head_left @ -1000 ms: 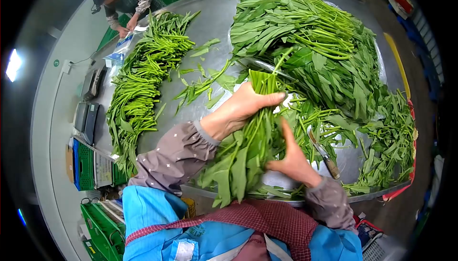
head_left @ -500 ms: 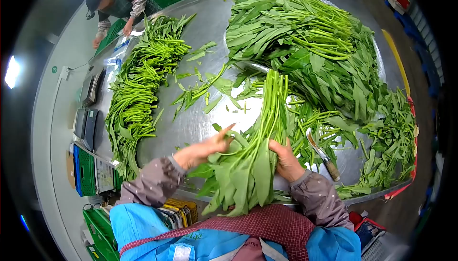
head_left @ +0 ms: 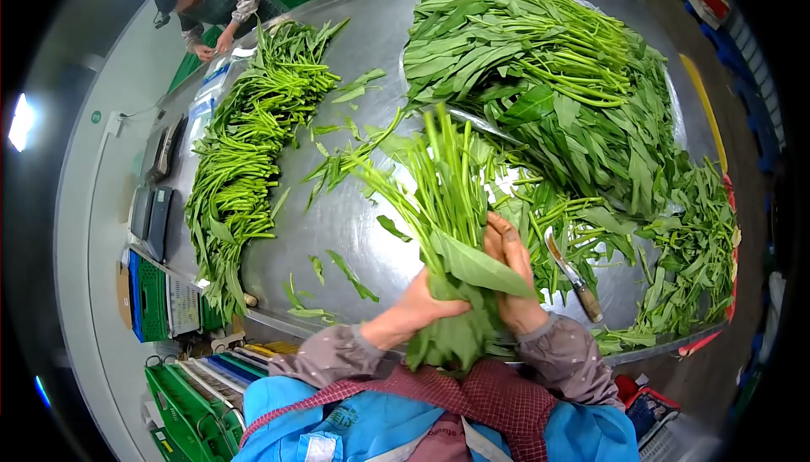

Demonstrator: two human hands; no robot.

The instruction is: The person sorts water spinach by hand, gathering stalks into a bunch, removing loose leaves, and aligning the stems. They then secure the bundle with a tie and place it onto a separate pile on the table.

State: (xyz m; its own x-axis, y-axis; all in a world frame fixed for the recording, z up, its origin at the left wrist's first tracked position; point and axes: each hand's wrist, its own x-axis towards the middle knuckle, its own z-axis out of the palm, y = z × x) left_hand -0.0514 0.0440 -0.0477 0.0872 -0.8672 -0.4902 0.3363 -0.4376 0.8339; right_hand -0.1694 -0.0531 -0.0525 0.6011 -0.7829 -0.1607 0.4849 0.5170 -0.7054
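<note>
Both hands close around 1 bunch of leafy greens (head_left: 447, 209) held just above the near edge of the steel table (head_left: 354, 217), right in front of the person's body. The left hand (head_left: 426, 300) grips the bunch from the left at its lower, leafy part, fingers wrapped in under the leaves. The right hand (head_left: 509, 272) clasps the same bunch from the right, slightly higher, with the fingers curled around the stems and a broad leaf lying across them. The bunch stands nearly upright and leans away from the person: the pale green cut stem ends fan upward and to the left, while the darker wide leaves hang down between the wrists toward the red checked apron (head_left: 506, 394). A knife (head_left: 572, 275) with a wooden handle lies on the table just to the right of the right hand, apart from it. Beyond the hands sits a large heap of greens (head_left: 548, 74), and a long row of stems (head_left: 249, 150) runs along the left side of the table. A few loose leaves (head_left: 337, 272) lie on the bare metal to the left of the left hand. At the far left end of the table, another person (head_left: 207, 2) bends over.
</note>
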